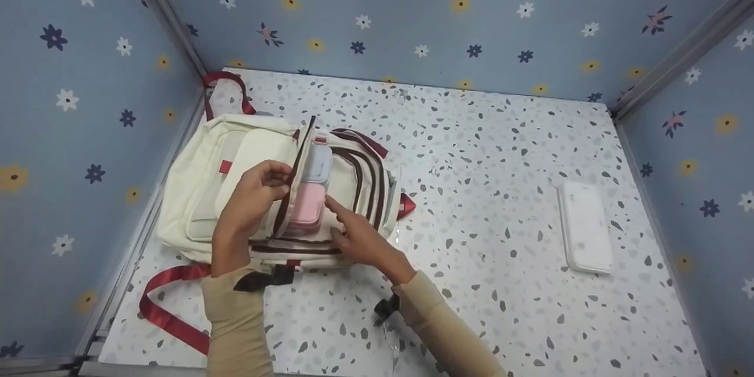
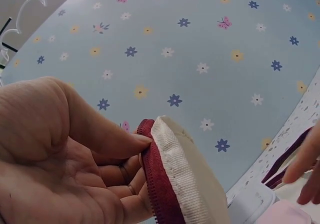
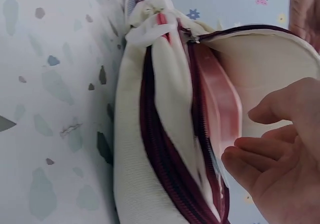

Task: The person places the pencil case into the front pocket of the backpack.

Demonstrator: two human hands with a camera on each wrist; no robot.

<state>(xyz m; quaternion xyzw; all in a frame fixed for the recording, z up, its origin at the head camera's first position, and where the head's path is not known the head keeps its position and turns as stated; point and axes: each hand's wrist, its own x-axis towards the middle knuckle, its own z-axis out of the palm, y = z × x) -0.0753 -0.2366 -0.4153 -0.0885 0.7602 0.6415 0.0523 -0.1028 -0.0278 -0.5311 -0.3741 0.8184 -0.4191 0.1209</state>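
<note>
A cream backpack with dark red zips lies on the table, its front pocket unzipped. My left hand pinches the zip edge of the pocket flap between thumb and fingers, holding the flap raised. Inside the pocket sit a pink case and a light blue case, side by side. My right hand is over the pocket with the index finger extended, its tip close to the pink case's edge. In the right wrist view its fingers are relaxed, with nothing gripped between them.
A white rectangular box lies at the right of the speckled table. Red straps spread from the backpack at the left front and back. Flower-patterned panels close off the back and both sides.
</note>
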